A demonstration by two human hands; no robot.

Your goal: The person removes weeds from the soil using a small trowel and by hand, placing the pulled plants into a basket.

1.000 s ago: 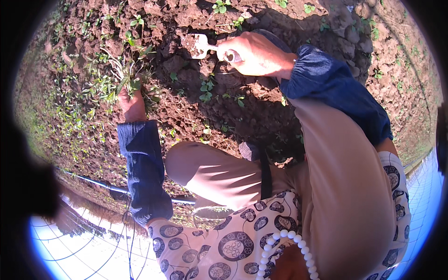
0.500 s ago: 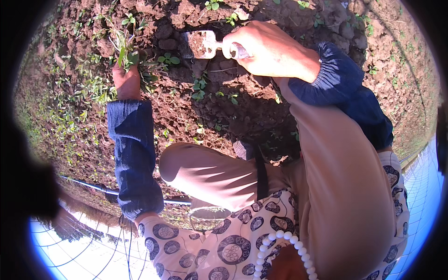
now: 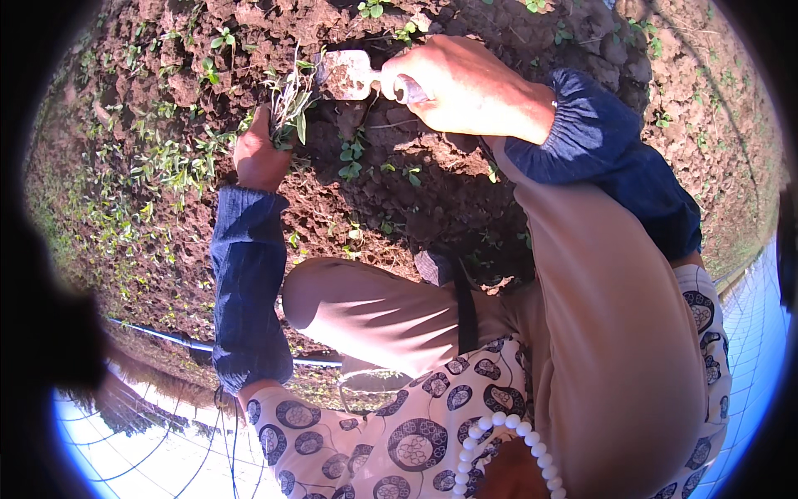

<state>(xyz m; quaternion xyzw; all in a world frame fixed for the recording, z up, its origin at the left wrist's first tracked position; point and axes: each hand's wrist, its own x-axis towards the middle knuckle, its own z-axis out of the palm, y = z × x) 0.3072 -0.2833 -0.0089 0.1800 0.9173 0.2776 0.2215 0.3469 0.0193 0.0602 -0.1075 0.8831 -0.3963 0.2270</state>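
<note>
My left hand (image 3: 263,158) is closed round a bunch of pulled weeds (image 3: 291,108), whose leaves and pale stems stick out past the fingers. Gripped in my right hand (image 3: 470,87) is a small hand trowel (image 3: 347,75); its flat, soil-smeared metal blade points left. The blade's tip is close to the tops of the weeds, and I cannot tell whether they touch. Beneath both hands lies loose brown soil (image 3: 391,179), with a small leafy seedling (image 3: 352,154) just below the trowel.
Low green weeds (image 3: 166,162) grow thickly on the left. Single seedlings (image 3: 371,8) stand at the far edge. My bent knees in tan trousers (image 3: 607,274) take up the near right. A blue-white pipe (image 3: 158,333) runs across the ground at lower left.
My left hand has moved right with the weeds, toward the trowel, lifting them off the weedy patch. My right hand and the trowel have shifted slightly left.
</note>
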